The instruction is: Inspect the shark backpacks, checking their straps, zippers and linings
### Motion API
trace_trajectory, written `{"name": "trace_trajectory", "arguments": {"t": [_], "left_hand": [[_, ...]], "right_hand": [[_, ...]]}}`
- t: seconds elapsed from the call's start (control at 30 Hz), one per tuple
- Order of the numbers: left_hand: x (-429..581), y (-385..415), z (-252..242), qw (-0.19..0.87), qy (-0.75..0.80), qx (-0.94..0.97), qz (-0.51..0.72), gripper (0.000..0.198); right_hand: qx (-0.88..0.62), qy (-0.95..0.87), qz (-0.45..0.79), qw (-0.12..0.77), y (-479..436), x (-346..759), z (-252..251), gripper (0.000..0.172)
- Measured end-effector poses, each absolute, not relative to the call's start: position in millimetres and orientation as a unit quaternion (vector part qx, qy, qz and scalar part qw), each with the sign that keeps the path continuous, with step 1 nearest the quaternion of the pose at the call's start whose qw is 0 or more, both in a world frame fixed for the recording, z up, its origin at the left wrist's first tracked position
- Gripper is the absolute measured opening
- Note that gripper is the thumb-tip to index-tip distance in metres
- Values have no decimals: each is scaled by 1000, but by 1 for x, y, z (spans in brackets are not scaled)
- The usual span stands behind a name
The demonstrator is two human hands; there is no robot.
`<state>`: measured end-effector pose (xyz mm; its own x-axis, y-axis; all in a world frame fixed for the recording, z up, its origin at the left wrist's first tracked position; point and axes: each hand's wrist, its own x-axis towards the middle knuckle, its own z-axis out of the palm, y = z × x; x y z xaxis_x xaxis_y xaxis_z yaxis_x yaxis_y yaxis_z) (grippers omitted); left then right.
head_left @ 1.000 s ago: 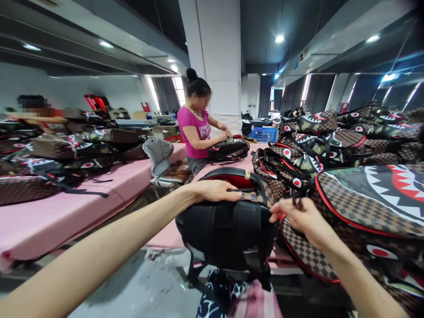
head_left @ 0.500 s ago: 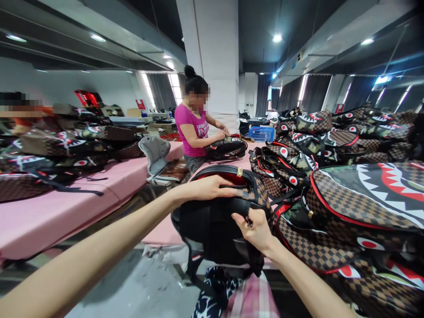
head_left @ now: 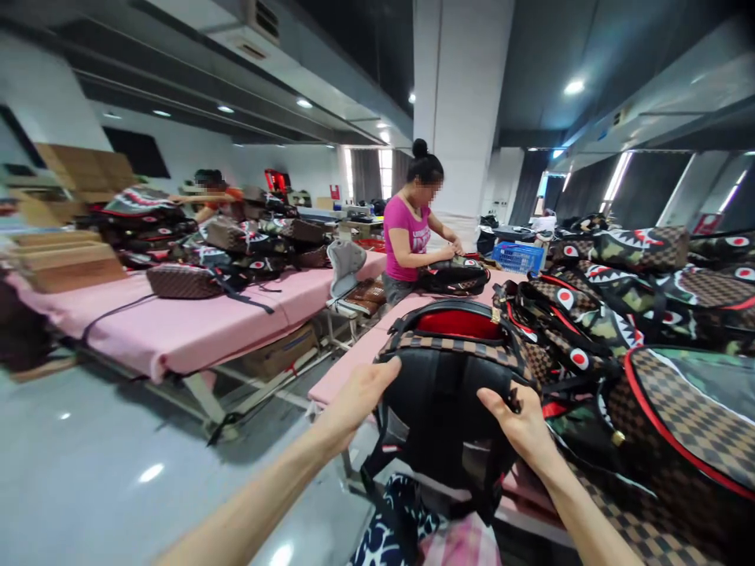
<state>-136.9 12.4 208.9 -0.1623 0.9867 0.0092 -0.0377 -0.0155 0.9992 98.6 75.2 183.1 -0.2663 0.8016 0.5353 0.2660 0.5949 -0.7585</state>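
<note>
A black backpack (head_left: 442, 393) with brown checkered trim stands at the table edge in front of me, its back panel facing me and its top open on a red lining (head_left: 454, 323). My left hand (head_left: 369, 387) grips its left upper side, thumb on the black panel and fingers hidden behind. On the right side my right hand (head_left: 519, 417) is closed round the backpack's edge, thumb toward the panel. Black straps hang from its lower part over my patterned clothing (head_left: 392, 527).
Checkered shark-face backpacks (head_left: 696, 409) are piled close on my right. Ahead, a person in a pink shirt (head_left: 408, 232) handles another bag (head_left: 454, 275). A grey chair (head_left: 345, 267) stands left of that person. Further left, a pink table (head_left: 177, 330) bears more bags; another person (head_left: 221, 196) is behind it.
The view has swung left. My left hand has moved from the backpack's top opening to its left side, and the opening shows more red lining. My right hand still holds the right side.
</note>
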Motion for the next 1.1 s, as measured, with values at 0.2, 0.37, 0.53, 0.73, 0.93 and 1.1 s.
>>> {"name": "trace_trajectory", "arguments": {"t": [0.2,0.37,0.53,0.73,0.93,1.1], "left_hand": [[-107,25,210,490,468,512,528,42],[-113,32,196,262,482,661,512,33],[-115,35,190,245,485,676,497,32],[-118,-16,213,490,401,612,474,40],[-109,10,270,621,300,483,539,35],[-112,136,185,759,336,319,458,38]], "right_hand": [[-399,-714,290,497,76,110,178,29],[-407,-706,289,502,81,113,173,30],[-417,-699,294,502,80,109,170,30],[-388,-645,395,527,30,125,185,32],[-377,-560,377,634,62,122,234,31],[-494,-546,418,532,170,94,159,39]]}}
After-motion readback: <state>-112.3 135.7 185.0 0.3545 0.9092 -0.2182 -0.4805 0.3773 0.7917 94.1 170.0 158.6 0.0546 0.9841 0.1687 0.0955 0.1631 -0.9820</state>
